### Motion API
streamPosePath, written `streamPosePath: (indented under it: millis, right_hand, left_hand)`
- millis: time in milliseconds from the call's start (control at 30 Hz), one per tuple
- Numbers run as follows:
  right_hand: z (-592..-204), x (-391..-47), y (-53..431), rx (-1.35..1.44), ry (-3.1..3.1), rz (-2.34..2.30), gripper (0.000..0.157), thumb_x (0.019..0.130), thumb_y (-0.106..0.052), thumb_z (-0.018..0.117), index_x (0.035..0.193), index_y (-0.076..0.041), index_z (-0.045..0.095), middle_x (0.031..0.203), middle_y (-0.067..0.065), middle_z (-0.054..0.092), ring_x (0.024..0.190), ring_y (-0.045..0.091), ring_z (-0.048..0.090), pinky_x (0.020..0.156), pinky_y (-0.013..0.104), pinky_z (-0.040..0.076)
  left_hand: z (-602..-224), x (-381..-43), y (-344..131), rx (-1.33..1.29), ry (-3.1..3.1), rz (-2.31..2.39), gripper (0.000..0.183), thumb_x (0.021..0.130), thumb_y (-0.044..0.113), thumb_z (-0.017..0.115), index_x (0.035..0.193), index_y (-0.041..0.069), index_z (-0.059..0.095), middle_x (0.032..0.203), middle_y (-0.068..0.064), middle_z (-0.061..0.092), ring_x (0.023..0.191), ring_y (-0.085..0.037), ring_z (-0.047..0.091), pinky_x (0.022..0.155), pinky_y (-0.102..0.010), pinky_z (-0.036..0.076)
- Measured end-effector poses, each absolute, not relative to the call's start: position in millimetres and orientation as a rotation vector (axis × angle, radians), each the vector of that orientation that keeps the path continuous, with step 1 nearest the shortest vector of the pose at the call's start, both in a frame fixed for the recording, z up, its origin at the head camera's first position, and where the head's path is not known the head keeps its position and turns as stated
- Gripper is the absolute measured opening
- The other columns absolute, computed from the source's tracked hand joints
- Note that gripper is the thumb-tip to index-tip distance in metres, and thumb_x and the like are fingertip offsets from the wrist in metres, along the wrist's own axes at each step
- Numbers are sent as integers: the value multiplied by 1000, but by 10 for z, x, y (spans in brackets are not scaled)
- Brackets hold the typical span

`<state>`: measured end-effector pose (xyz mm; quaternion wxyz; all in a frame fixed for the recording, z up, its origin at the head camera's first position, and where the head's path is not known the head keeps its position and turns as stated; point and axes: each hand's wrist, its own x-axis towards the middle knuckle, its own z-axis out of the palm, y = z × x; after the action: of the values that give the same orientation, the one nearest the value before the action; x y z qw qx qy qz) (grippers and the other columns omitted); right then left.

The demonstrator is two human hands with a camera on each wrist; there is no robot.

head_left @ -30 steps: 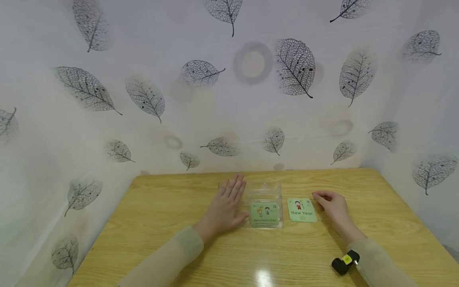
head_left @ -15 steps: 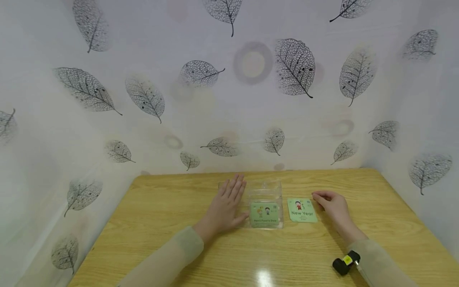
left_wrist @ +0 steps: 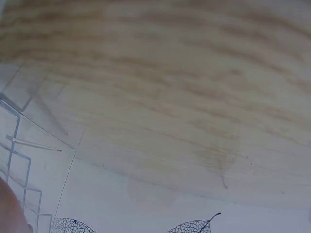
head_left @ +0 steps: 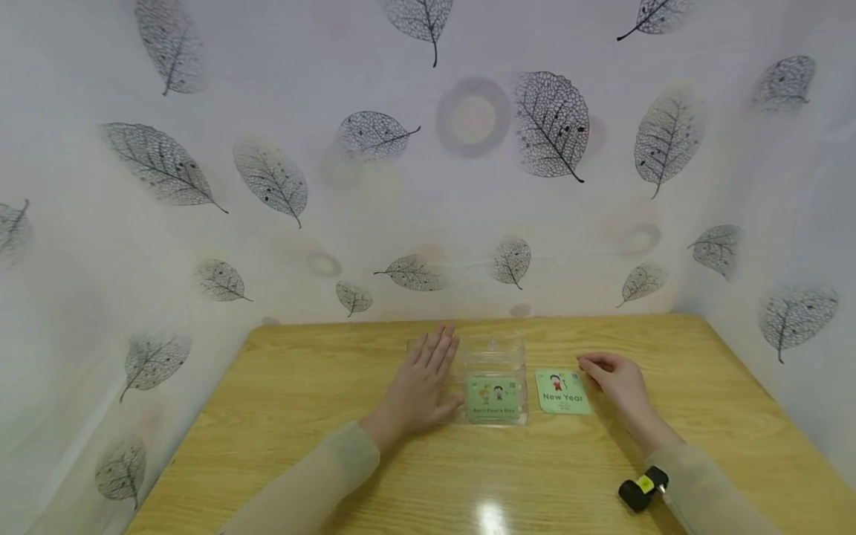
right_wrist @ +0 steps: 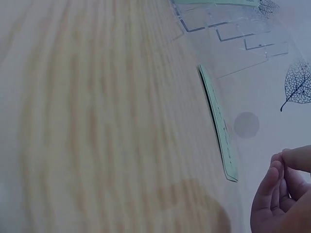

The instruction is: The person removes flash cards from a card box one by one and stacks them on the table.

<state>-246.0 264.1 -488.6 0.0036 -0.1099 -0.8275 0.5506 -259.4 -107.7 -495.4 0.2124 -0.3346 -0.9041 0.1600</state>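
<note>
My left hand (head_left: 423, 383) lies palm down with straight fingers over the left part of a clear tiered plastic rack (head_left: 495, 364). On the rack's front tier, just right of that hand, is a green card (head_left: 493, 401) reading "April Fool's Day". A second green card (head_left: 563, 392), marked "New Year", lies flat on the table to the right of the rack; the right wrist view shows it nearly edge-on. My right hand (head_left: 618, 383) is beside this card's upper right corner. Its thumb meets the curled fingertips (right_wrist: 277, 158), with nothing seen between them.
A wooden table (head_left: 294, 386) carries everything. Behind it hangs a pale cloth (head_left: 428, 208) printed with dark leaf shapes. A black device (head_left: 643, 489) with a yellow mark is strapped at the right wrist. The rack's stepped side (right_wrist: 228, 31) shows in the right wrist view.
My right hand has shifted very slightly left, toward the "New Year" card. The left hand, the rack and both cards stay where they were.
</note>
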Motion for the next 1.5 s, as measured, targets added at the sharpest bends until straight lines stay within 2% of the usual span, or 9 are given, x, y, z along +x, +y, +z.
streamPosePath:
  millis: [500, 733, 1100, 1333, 1500]
  right_hand:
    - [-4781, -2447, 2540, -239, -2562, 1807, 43, 107, -20, 65, 136, 12, 63, 98, -17, 72, 84, -7, 65, 77, 13, 60]
    - [-4721, -2441, 2467, -186, -2544, 1850, 42, 107, -19, 65, 134, 13, 64, 100, -12, 74, 85, -3, 68, 79, 16, 61]
    - [-4649, -2417, 2344, -163, -2535, 1903, 40, 106, -17, 65, 133, 13, 64, 99, -13, 74, 86, -2, 66, 79, 16, 60]
    - [-4624, -2400, 2283, -137, -2521, 1910, 38, 106, -15, 66, 131, 13, 64, 93, -17, 72, 84, -1, 65, 78, 18, 60]
    - [-4636, -2386, 2264, -126, -2529, 1909, 38, 105, -17, 67, 130, 12, 65, 95, -15, 72, 85, 1, 65, 77, 19, 59]
  left_hand:
    - [-4959, -2612, -1076, -928, -2500, 455, 104, 102, 75, 37, 169, -1, 14, 178, -20, 16, 167, -34, 12, 136, -46, 21]
    - [-4955, -2596, -1072, -922, -2530, 462, 103, 103, 75, 32, 169, -1, 12, 179, -19, 12, 168, -34, 10, 136, -46, 17]
    - [-4947, -2592, -1072, -917, -2493, 487, 102, 102, 76, 34, 168, -1, 17, 178, -19, 15, 167, -35, 14, 136, -46, 21]
    - [-4942, -2601, -1075, -913, -2513, 473, 103, 102, 75, 35, 169, -1, 15, 179, -19, 14, 167, -34, 13, 136, -46, 20]
    - [-4967, -2608, -1077, -912, -2500, 478, 103, 102, 76, 34, 169, -1, 14, 179, -19, 15, 167, -33, 13, 136, -45, 20]
